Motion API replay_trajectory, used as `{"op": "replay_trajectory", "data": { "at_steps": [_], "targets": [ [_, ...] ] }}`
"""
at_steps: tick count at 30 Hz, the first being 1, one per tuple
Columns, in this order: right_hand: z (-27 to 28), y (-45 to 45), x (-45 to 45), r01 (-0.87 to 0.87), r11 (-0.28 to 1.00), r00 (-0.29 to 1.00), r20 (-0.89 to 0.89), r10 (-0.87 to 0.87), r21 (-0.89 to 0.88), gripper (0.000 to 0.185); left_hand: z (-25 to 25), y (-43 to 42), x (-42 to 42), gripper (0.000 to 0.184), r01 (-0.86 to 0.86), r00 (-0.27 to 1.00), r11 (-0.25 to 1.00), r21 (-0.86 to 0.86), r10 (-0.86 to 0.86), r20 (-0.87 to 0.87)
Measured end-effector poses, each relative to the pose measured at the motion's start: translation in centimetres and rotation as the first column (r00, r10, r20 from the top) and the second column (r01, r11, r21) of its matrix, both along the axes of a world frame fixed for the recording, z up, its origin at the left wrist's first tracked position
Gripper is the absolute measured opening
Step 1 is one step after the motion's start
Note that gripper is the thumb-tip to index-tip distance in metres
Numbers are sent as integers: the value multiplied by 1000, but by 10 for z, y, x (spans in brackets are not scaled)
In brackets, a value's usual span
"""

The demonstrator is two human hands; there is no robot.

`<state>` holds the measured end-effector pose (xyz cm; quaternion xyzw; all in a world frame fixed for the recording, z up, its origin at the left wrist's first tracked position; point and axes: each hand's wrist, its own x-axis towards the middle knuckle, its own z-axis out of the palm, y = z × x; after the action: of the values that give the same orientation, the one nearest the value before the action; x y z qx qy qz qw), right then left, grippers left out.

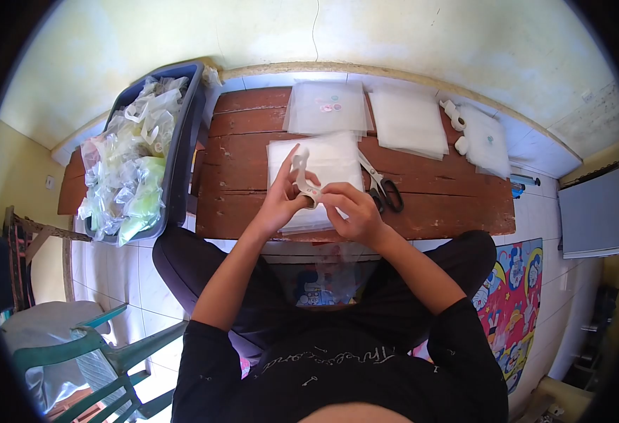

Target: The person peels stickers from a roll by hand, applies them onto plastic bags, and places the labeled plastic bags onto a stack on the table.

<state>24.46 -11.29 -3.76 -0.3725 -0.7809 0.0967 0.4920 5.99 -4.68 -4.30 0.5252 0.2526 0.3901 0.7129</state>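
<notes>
The left hand [285, 201] holds a sticker strip [301, 182] above the near plastic stack [337, 156]; the right hand [351, 211] pinches the strip's near part. A hard tug might tear it, and a loose grip might drop it onto the stack.

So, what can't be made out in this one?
- Print on the sticker strip: head view, too small to read.
- Part of the near sheet stack: head view, hidden by the left hand and right hand.
- Bottom of the dark tub: head view, hidden by plastic bags.
- Rest of the green chair: head view, cut off by the dark lens border and bottom edge.
</notes>
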Motion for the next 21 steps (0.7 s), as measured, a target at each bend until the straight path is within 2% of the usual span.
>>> {"op": "replay_trajectory", "data": {
  "at_steps": [2,3,5,6,8,9,11,12,14,18,20,21],
  "targets": [
    [11,-2,-2,51,999,999,-9,-51,-3,37,10,-1,-5,99,153,981,988,-28,-155,-115],
    [17,-2,-3,51,999,999,-9,-51,-3,37,10,0,-8,99,154,981,988,-29,-156,-115],
    [26,1,-4,-15,998,998,57,19,-60,36,10,1,-10,102,300,939,947,-112,-314,-141],
    [26,1,-3,-15,998,998,57,19,-61,36,12,0,-10,102,300,939,947,-113,-314,-141],
    [24,2,1,-119,958,979,131,157,-260,35,15,-1,-8,105,323,911,938,-128,-345,-225],
    [20,4,3,-119,958,979,131,158,-260,35,15,0,-9,105,323,912,938,-128,-344,-225],
    [10,8,6,-240,909,954,90,286,-340,36,13,3,-13,106,429,866,876,-221,-468,-177],
    [10,7,6,-241,909,954,89,287,-341,36,12,4,-15,106,428,866,876,-222,-468,-176],
    [13,7,8,-255,859,943,84,323,-444,42,11,7,-18,109,481,832,807,-342,-543,-111],
    [17,8,10,-299,814,931,37,364,-498,46,17,9,-19,112,441,859,839,-319,-497,-119],
    [32,5,8,-276,606,899,22,437,-746,52,24,8,-19,113,470,843,811,-348,-529,-96],
    [36,4,7,-278,604,898,21,439,-747,52,21,7,-19,113,468,844,812,-349,-528,-95]
  ]
}}
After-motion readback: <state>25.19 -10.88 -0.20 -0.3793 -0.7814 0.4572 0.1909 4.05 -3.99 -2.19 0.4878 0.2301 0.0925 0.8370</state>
